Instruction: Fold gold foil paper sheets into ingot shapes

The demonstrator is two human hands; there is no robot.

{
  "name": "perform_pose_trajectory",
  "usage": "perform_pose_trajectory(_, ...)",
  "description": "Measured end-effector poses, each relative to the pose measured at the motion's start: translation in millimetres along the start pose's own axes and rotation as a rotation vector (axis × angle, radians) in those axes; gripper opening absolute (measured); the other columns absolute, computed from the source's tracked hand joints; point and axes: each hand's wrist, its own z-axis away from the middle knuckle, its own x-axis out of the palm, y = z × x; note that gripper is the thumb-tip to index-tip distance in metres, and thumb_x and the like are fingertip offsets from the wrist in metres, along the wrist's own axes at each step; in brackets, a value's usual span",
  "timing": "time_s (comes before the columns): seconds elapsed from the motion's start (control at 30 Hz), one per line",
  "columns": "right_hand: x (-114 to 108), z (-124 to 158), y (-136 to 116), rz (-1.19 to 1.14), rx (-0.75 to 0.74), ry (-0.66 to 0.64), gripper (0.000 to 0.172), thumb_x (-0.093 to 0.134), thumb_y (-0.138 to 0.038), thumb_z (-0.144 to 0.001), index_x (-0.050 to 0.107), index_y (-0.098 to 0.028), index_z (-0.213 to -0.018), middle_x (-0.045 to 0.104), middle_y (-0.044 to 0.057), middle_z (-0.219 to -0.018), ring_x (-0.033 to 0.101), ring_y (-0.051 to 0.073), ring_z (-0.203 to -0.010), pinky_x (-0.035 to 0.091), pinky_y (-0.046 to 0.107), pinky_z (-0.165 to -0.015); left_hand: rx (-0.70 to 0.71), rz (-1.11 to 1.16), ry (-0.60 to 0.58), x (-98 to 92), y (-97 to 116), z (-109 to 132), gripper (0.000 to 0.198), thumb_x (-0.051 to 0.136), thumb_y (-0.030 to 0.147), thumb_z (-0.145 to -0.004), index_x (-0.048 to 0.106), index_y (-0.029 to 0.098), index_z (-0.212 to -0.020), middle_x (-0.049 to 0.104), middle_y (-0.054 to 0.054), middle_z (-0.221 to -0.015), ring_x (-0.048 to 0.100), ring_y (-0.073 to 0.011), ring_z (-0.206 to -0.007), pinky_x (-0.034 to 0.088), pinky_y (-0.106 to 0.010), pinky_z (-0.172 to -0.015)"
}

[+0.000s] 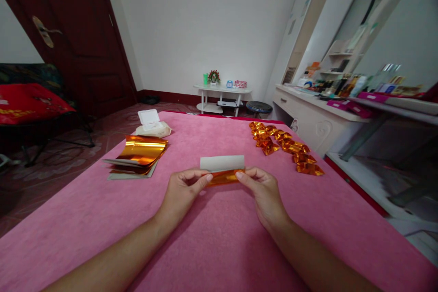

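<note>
Between both hands, over the middle of the pink-covered table, is a sheet of gold foil paper. Its near part is turned into a shiny gold band, while a pale backing strip stands up behind. My left hand pinches the left end, thumb on the gold side. The right end is pinched likewise by my right hand. To the left lies a stack of gold foil sheets with grey-white backs, curling upward. On the right, several folded gold foil pieces lie in rows.
An opened pack of wipes sits behind the foil stack. A dressing table crowded with bottles stands along the right. Beyond the far edge are a round stool and a small white side table. A chair with a red cloth is at left.
</note>
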Motion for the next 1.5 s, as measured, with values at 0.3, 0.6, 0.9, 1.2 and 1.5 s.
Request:
perform_pose_trajectory(0.3,-2.8,-4.7,5.7,-0.112,0.040,0.002,0.016,0.077,-0.025,-0.057,0.062,-0.020,-0.057,0.067,-0.001,-0.066,0.060,0.015,-0.066,0.046,0.029,-0.068,-0.020,0.022,-0.010,-1.8,-2.1,0.0,0.023,0.068,0.036,-0.072,0.074,0.015,-0.078,0.071,-0.005,-0.077,0.059,-0.0147,-0.067,0.045,-0.021,-0.057)
perform_pose_trajectory(0.6,-2.7,-6.1,4.5,-0.193,0.101,-0.003,0.022,0.080,-0.023,-0.053,0.058,-0.019,-0.055,0.066,-0.003,-0.062,0.061,0.013,-0.064,0.046,0.029,-0.069,-0.075,0.056,0.033,-2.3,-4.3,-0.4,0.021,0.073,0.035,-0.067,0.074,0.015,-0.073,0.071,-0.004,-0.071,0.058,-0.0127,-0.062,0.044,-0.020,-0.057)
perform_pose_trajectory(0.9,-5.1,-8.2,10.3,-0.214,0.137,-0.007,0.027,0.082,-0.024,-0.051,0.056,-0.019,-0.056,0.067,-0.002,-0.065,0.062,0.015,-0.067,0.047,0.032,-0.072,-0.094,0.053,0.090,-2.2,-3.3,-3.9,0.021,0.077,0.033,-0.060,0.072,0.013,-0.064,0.068,-0.003,-0.061,0.055,-0.0114,-0.055,0.041,-0.020,-0.054)
perform_pose_trajectory(1.2,-8.3,-11.3,15.5,-0.195,0.151,-0.017,0.027,0.082,-0.025,-0.052,0.056,-0.019,-0.056,0.065,-0.002,-0.063,0.061,0.016,-0.066,0.045,0.031,-0.070,-0.111,0.064,0.093,-1.9,-3.6,-4.4,0.020,0.078,0.031,-0.059,0.071,0.013,-0.062,0.066,-0.002,-0.057,0.053,-0.0098,-0.051,0.039,-0.019,-0.049)
perform_pose_trajectory(1.5,-8.4,-10.6,14.5,-0.189,0.177,-0.040,0.029,0.083,-0.026,-0.051,0.055,-0.019,-0.055,0.064,-0.002,-0.062,0.059,0.015,-0.065,0.044,0.030,-0.066,-0.093,0.080,0.083,-2.0,-4.5,-4.5,0.019,0.077,0.031,-0.061,0.071,0.013,-0.063,0.068,-0.002,-0.062,0.056,-0.0098,-0.055,0.042,-0.018,-0.053)
